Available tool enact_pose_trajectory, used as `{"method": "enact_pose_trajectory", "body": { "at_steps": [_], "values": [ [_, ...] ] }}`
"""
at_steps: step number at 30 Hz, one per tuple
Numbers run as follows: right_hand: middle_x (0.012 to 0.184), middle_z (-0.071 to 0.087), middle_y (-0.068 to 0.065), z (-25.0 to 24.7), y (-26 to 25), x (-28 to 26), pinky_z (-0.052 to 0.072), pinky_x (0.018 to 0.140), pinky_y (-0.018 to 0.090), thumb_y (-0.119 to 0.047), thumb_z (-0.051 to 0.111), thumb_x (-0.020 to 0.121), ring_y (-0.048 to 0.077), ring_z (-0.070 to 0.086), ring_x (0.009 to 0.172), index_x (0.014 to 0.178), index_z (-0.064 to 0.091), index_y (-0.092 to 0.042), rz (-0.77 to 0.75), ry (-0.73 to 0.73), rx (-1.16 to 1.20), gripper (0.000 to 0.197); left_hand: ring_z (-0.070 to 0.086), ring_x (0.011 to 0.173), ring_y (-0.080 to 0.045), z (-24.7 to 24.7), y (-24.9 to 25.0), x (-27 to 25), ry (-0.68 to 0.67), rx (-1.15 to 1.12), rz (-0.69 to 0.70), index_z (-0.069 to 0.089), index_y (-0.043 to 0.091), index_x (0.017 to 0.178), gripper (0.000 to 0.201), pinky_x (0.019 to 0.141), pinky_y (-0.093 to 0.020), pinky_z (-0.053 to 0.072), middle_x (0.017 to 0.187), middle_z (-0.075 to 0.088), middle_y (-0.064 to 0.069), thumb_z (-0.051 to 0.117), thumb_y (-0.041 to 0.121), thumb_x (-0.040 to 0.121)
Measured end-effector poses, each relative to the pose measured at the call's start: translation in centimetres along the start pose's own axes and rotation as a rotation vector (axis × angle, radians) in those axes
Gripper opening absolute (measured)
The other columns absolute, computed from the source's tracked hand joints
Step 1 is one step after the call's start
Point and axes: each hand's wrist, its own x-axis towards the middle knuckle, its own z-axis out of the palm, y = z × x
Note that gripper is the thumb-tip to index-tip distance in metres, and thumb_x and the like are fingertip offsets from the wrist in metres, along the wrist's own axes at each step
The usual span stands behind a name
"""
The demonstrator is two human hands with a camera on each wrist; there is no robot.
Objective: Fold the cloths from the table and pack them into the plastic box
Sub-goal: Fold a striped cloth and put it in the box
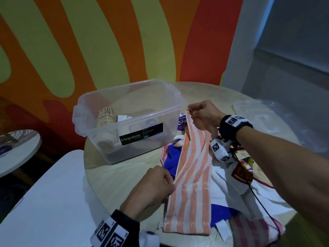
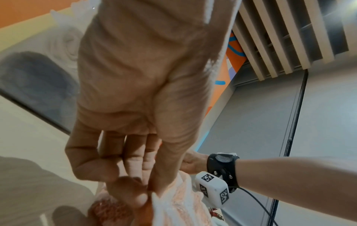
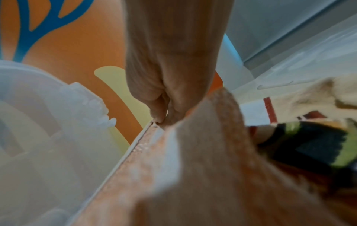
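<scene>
An orange-and-white striped cloth [image 1: 192,177] is stretched between my hands above the round table [image 1: 117,179]. My right hand [image 1: 201,113] pinches its far top corner, beside the clear plastic box [image 1: 124,120]. My left hand [image 1: 160,182] pinches the cloth's near left edge; the left wrist view shows my left hand's thumb and fingers [image 2: 133,194] closed on the striped cloth [image 2: 179,203]. In the right wrist view my right hand [image 3: 164,116] nips the edge of the striped cloth [image 3: 193,168]. Rolled cloths [image 1: 105,116] lie inside the box.
A pile of other cloths, blue [image 1: 170,159], white [image 1: 229,184] and red-patterned [image 1: 242,172], lies under and right of the striped one. The box lid [image 1: 263,114] sits at the table's far right. A white chair [image 1: 44,202] stands to the left.
</scene>
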Motion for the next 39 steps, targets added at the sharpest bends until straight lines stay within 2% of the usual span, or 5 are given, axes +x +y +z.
{"method": "enact_pose_trajectory", "body": {
  "at_steps": [6,12,24,32,39],
  "values": [
    [0.138,0.058,0.011,-0.8,-0.8,0.4,0.049,0.107,0.037,0.019,0.05,0.088,0.021,0.055,0.129,0.14,0.054,0.005,0.006,-0.029,-0.122,0.054,0.07,0.06,-0.006,0.0,-0.5,-0.3,-0.015,-0.061,-0.037,0.072,0.014,0.084,0.01,0.058,-0.019,0.054,0.072,0.073,0.002,0.071,0.01,0.093],
    [0.077,0.071,-0.003,0.3,-2.6,-1.7,0.055,0.07,0.032,0.008,0.067,0.081,0.009,0.062,0.068,0.093,0.075,-0.017,-0.12,-0.342,-0.543,0.029,0.068,0.073,-0.002,0.0,0.2,0.8,0.019,-0.086,0.001,0.079,0.017,0.085,0.011,0.063,-0.018,0.051,0.079,0.075,0.008,0.076,0.026,0.091],
    [0.082,0.07,-0.009,1.5,-4.7,-4.1,0.049,0.062,0.024,-0.024,0.08,0.086,0.01,0.062,0.073,0.089,0.077,-0.023,-0.225,-0.548,-1.135,0.005,0.071,0.075,-0.01,0.1,0.6,1.1,-0.015,-0.094,0.006,0.074,0.017,0.092,0.008,0.064,-0.025,0.054,0.086,0.075,0.001,0.078,0.023,0.09],
    [0.086,0.065,0.002,1.3,-4.6,-4.2,0.046,0.07,0.028,-0.006,0.07,0.087,0.026,0.066,0.086,0.096,0.077,-0.016,-0.342,-0.355,-0.984,0.015,0.07,0.072,-0.018,-0.5,0.2,0.5,0.02,-0.105,0.044,0.075,0.017,0.084,0.008,0.072,-0.037,0.056,0.079,0.077,-0.006,0.079,0.023,0.088],
    [0.104,0.068,-0.008,0.6,-4.9,-6.1,0.052,0.076,0.028,0.004,0.055,0.086,0.015,0.065,0.097,0.109,0.071,-0.025,-0.234,-0.612,-1.054,0.041,0.071,0.08,-0.011,0.2,0.3,0.3,-0.025,-0.135,-0.003,0.075,0.018,0.09,0.005,0.064,-0.022,0.052,0.092,0.075,-0.001,0.075,0.022,0.093]
  ]
}}
